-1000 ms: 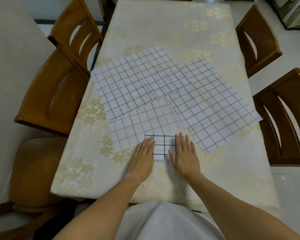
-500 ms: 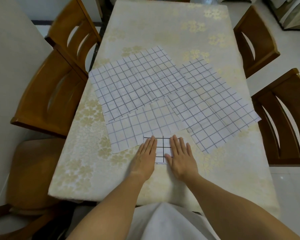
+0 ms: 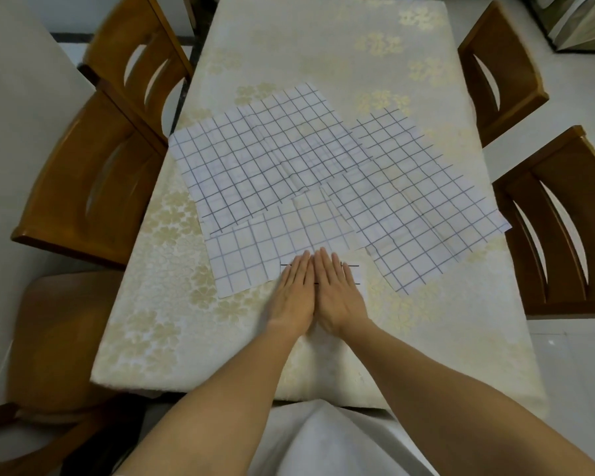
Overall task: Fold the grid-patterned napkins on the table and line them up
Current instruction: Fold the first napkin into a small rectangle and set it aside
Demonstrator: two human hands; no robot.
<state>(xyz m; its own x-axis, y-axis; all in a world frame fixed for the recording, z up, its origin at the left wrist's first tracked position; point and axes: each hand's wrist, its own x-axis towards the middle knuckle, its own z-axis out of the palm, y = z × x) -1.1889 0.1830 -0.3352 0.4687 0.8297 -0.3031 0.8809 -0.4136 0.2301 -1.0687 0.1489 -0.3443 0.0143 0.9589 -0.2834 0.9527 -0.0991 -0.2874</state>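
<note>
- Left hand (image 3: 294, 293) and right hand (image 3: 337, 293) lie flat, palms down, touching side by side; fingers straight and close together.
- Both press on the folded napkin (image 3: 355, 275) at near-centre of the table (image 3: 172, 331); it is mostly hidden under them.
- Unfolded and overlapping beyond it: left napkin (image 3: 255, 159), right napkin (image 3: 419, 207), near napkin (image 3: 251, 255).

Four grid-patterned napkins lie on one table (image 3: 323, 39): one small folded napkin (image 3: 357, 275) under the left hand (image 3: 294, 297) and right hand (image 3: 339, 297), one pale napkin (image 3: 272, 249) just beyond them, and the left large napkin (image 3: 265, 166) and right large napkin (image 3: 423, 207) farther out. Four chair backs show: two left chair backs (image 3: 59, 187) (image 3: 110, 39) and two right chair backs (image 3: 516, 73) (image 3: 584, 166).
</note>
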